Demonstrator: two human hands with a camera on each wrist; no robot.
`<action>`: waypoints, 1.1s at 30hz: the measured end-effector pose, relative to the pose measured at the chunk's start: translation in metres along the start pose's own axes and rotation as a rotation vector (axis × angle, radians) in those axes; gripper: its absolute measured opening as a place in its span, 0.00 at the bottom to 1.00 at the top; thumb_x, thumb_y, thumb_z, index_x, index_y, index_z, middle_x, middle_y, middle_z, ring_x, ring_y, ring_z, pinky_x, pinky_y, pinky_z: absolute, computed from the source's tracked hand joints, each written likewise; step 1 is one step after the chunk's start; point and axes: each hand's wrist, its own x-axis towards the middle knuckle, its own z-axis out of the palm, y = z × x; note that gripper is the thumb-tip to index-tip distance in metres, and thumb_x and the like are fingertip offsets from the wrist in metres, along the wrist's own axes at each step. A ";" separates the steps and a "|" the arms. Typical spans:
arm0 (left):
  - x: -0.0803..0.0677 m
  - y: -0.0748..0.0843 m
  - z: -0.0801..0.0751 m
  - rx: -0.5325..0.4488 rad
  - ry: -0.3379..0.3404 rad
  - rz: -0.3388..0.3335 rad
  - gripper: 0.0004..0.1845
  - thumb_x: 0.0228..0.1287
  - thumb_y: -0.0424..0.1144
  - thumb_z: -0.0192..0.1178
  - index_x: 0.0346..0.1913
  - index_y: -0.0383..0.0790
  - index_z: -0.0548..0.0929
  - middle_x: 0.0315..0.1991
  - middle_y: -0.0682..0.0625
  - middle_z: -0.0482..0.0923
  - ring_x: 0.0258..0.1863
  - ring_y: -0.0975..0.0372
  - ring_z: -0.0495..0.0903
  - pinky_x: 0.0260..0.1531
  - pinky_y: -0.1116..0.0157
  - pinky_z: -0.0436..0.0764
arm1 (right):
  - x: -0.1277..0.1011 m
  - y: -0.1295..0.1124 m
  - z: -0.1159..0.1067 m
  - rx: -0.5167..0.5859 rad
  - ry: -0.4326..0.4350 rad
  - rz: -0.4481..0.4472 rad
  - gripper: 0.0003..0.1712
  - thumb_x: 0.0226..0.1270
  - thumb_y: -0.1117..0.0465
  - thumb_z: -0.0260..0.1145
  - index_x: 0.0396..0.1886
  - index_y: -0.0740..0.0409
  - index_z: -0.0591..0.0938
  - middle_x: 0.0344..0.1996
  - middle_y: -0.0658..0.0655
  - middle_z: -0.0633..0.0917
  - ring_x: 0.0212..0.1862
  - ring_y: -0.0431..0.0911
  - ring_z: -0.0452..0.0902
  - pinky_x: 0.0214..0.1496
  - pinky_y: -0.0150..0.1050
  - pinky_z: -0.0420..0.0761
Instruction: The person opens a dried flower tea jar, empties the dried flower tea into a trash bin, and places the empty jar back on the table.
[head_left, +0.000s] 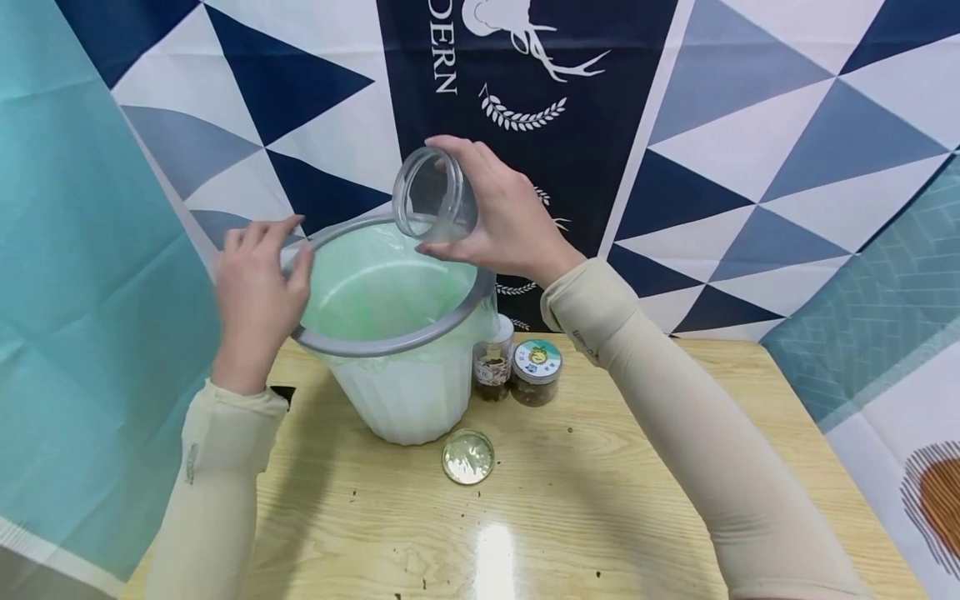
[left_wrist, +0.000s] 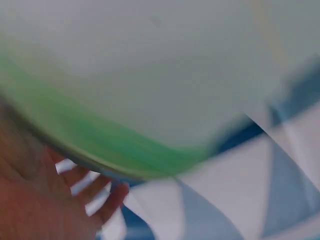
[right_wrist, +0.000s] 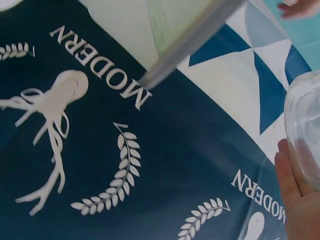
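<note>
A wooden table before a blue-and-white triangle-patterned cloth printed with a stag and "MODERN"

The right hand curls round a clear empty jar, tipped on its side with its mouth over a white bin lined with a pale green bag. The left hand grips the bin's grey rim at its left edge. Just right of the bin stand two small filled jars, and a round lid lies flat on the table in front
</note>
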 end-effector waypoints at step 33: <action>-0.144 0.145 0.084 -0.398 -0.171 0.519 0.49 0.63 0.31 0.68 0.80 0.25 0.51 0.81 0.35 0.55 0.81 0.47 0.56 0.79 0.48 0.61 | -0.176 0.004 -0.009 0.294 0.161 0.187 0.61 0.34 0.66 0.89 0.72 0.62 0.68 0.59 0.61 0.83 0.59 0.51 0.81 0.61 0.29 0.80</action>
